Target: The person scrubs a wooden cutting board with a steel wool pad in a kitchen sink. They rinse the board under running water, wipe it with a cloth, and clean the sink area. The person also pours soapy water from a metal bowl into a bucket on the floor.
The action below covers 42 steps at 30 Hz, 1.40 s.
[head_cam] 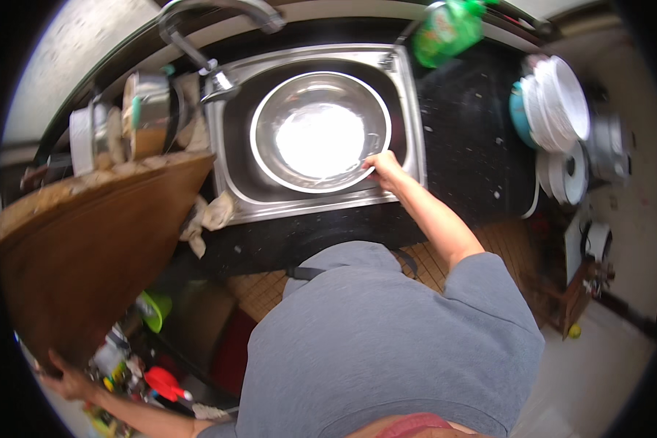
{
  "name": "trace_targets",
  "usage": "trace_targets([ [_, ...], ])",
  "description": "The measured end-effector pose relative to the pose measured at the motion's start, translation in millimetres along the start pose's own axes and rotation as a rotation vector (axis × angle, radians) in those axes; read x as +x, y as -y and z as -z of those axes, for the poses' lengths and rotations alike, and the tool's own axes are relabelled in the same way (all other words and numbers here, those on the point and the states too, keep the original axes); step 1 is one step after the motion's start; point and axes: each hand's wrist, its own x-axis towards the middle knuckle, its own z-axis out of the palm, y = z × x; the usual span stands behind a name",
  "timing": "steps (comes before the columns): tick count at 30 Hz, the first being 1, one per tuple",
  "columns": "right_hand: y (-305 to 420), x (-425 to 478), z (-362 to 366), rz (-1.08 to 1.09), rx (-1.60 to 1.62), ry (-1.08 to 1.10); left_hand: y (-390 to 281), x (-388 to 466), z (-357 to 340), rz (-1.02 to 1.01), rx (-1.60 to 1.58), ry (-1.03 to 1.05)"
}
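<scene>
A wide stainless steel basin sits inside the steel sink, bright light reflecting off its bottom. My right hand grips the basin's near right rim. Far off at the lower left, my left hand reaches out with its fingers apart, close to the lower end of a brown wooden panel; whether it touches the panel I cannot tell. A chrome faucet curves above the back left of the sink.
A green bottle stands behind the sink's right corner. White bowls are stacked on the black counter's right end. Metal pots stand left, a crumpled cloth at the sink's front left corner. A red plastic item lies lower left.
</scene>
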Motion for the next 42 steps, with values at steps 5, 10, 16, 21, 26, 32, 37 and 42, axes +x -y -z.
trace_targets([
  [5, -20.3, 60.4, -21.7, -0.064, -0.212, 0.039, 20.2, 9.6, -14.4, -0.119, -0.087, -0.063],
  [10, -42.3, 95.9, -33.5, -0.107, -0.283, 0.02, -3.4, 19.7, -2.8, 0.009, -0.288, 0.021],
  [16, -46.4, 133.1, -5.5, -0.17, -0.451, -0.143, -8.9, 19.8, -8.8, 0.036, -0.403, -0.002],
  [21, -4.9, 70.6, -49.1, 0.921, -0.97, -0.296, -15.1, 7.1, -2.7, 0.067, -0.462, -0.004],
  [26, 14.4, -49.9, -197.8, 1.315, -0.895, 0.645, -23.2, 8.9, 0.3, 0.081, -0.432, 0.006],
  [32, -34.6, -75.1, -294.1, 1.667, -1.406, 0.668, -24.4, 10.7, 8.2, 0.103, -0.331, 0.002],
  [37, -45.5, -68.8, -301.3, 1.231, -0.89, 0.921, -12.5, 4.1, 12.5, 0.14, -0.397, 0.021],
  [42, -25.6, -79.4, -285.9, 0.361, -0.232, 1.02, -24.5, 5.9, 5.1, 0.183, -0.506, 0.001],
])
